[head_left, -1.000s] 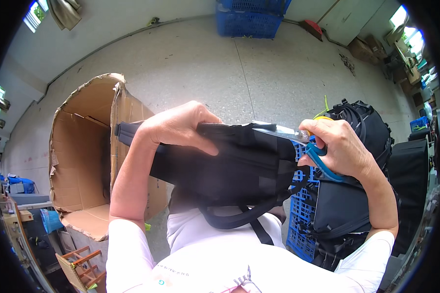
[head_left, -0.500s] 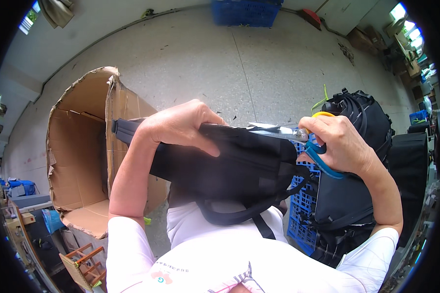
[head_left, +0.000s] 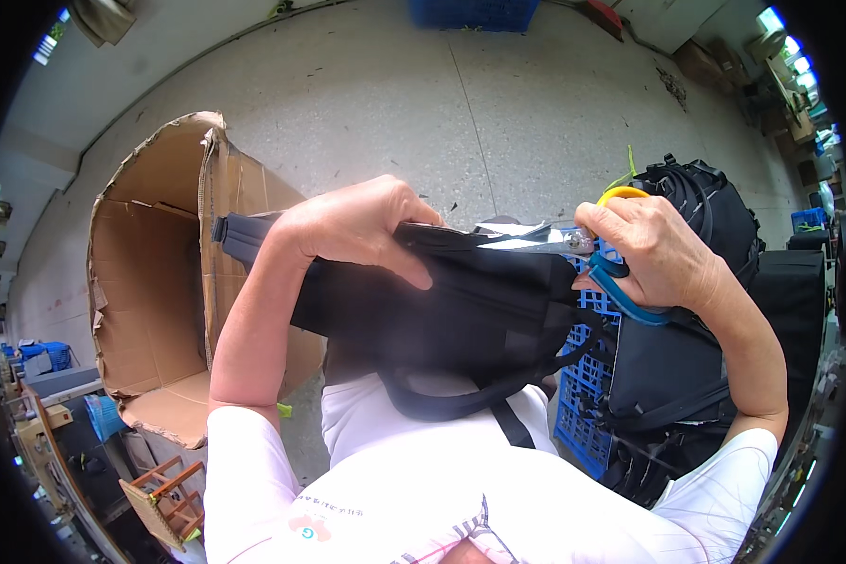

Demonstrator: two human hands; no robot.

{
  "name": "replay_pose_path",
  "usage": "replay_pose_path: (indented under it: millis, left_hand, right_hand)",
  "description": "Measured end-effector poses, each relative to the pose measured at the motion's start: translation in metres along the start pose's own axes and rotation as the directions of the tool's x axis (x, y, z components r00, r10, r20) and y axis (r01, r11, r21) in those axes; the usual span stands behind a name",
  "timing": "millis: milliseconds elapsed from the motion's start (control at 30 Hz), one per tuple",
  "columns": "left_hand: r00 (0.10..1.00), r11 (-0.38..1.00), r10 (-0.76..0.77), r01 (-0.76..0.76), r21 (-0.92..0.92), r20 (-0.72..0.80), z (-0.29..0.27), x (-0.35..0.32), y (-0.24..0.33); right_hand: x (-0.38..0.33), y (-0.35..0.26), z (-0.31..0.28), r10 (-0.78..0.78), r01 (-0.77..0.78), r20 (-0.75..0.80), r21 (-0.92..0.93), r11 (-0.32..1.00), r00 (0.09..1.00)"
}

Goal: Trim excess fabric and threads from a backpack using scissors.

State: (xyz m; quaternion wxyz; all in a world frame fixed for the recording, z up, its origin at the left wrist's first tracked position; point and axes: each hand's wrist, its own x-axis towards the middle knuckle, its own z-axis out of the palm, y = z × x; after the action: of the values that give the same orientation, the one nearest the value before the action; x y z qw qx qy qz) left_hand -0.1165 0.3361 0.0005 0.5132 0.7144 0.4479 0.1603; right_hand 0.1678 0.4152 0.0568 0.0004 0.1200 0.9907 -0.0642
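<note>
Across my lap lies a black fabric bag (head_left: 442,329) with straps and a carry loop hanging toward me. My left hand (head_left: 362,230) is closed on its upper edge, thumb on the near side and fingers behind, mostly hidden. In my right hand (head_left: 658,249) are scissors (head_left: 573,242) with one yellow and one teal handle loop. Their metal blades point left and lie along the bag's upper edge, a short way right of my left fingers. A grey padded strap (head_left: 244,232) sticks out beyond my left wrist.
On my left stands a large open cardboard box (head_left: 150,282), with a small wooden stool (head_left: 164,503) nearer me. To my right, black backpacks (head_left: 700,207) are heaped beside and over a blue plastic crate (head_left: 583,404). Another blue crate (head_left: 475,13) sits on the floor far ahead.
Both hands, the bag's upper edge and the scissors sit slightly higher in view. The scissors' handle loops look a little farther apart. Both grips stay the same.
</note>
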Motion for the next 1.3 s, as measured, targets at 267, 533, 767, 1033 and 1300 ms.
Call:
replay_pose_path:
  millis: [267,533,767,1033,1300]
  left_hand:
    - [1.000,0.999,0.027,-0.027,0.020,-0.008,0.002,0.002,-0.001]
    - [1.000,1.000,0.023,-0.023,-0.017,0.009,0.006,0.008,0.001]
    - [1.000,1.000,-0.018,0.018,0.020,0.015,0.004,0.009,0.005]
    - [1.000,1.000,0.023,-0.023,-0.022,-0.003,0.007,0.011,0.001]
    - [1.000,1.000,0.008,-0.008,-0.009,-0.008,0.007,0.015,0.002]
  right_hand:
    - [-0.004,0.004,-0.002,-0.005,0.006,0.011,-0.048,0.999,1.000]
    - [0.011,-0.005,-0.009,0.033,-0.031,0.047,-0.034,0.999,0.998]
    - [0.010,0.002,-0.003,0.011,-0.011,0.053,-0.015,1.000,0.999]
    - [0.005,0.003,0.005,-0.025,0.023,-0.012,-0.134,0.991,1.000]
    - [0.012,-0.002,0.006,0.014,-0.007,-0.123,0.050,0.999,0.992]
